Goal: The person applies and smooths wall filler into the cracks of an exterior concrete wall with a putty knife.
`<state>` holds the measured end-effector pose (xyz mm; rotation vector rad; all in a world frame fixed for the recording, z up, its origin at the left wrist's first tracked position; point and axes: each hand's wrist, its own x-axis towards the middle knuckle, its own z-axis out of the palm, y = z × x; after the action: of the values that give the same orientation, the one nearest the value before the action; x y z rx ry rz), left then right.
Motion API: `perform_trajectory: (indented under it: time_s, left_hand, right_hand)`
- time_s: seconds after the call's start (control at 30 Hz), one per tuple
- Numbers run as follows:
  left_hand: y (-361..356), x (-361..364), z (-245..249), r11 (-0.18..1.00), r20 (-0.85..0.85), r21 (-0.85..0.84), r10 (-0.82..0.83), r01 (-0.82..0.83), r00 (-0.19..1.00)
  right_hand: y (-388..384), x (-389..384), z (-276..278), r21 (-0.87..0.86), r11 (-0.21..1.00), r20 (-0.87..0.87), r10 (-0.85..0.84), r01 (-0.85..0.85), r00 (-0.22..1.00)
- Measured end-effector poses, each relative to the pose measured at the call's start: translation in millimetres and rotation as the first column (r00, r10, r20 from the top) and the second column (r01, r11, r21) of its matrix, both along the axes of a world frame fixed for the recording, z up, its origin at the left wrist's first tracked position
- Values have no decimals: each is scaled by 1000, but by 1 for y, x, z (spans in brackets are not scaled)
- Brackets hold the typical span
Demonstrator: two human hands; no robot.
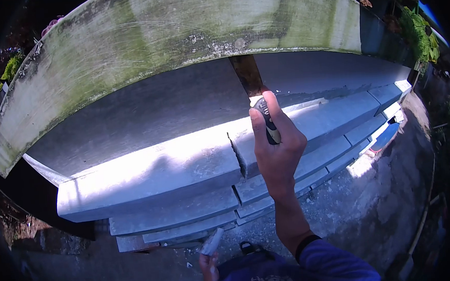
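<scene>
My right hand is closed round the black and yellow handle of a putty knife, its thumb along one side. The dark, stained blade points up, and its end reaches the lower edge of a mossy concrete slab. Behind the blade is a smooth grey wall. Low in the view, my left hand grips a pale grey, elongated piece whose kind I cannot make out. It is held near my body, below the stepped ledges.
Stepped grey ledges run across under the wall, with dark vertical gaps in their front. Rough ground with pale crumbs lies below at the right. Green plants hang at the right edge.
</scene>
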<state>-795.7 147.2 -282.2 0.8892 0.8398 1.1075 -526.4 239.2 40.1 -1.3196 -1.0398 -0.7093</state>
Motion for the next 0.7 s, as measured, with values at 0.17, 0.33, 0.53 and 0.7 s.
perform_trajectory:
  time_s: [0.17,0.33,0.53,0.7]
  left_hand:
    - [1,-4,0,999,-26,32,41,-40,999]
    - [-3,-8,-8,998,-19,-17,56,-56,998]
    - [3,-14,-3,998,-26,-17,52,-52,998]
    - [10,-20,-5,999,-77,7,41,-40,996]
  right_hand:
    - [-3,0,3,-46,999,-44,-17,15,999]
    - [-2,-1,-3,-7,1000,-50,22,-23,999]
    - [2,0,1,-8,1000,-43,-9,9,999]
    - [-6,1,-5,24,999,-78,36,-34,996]
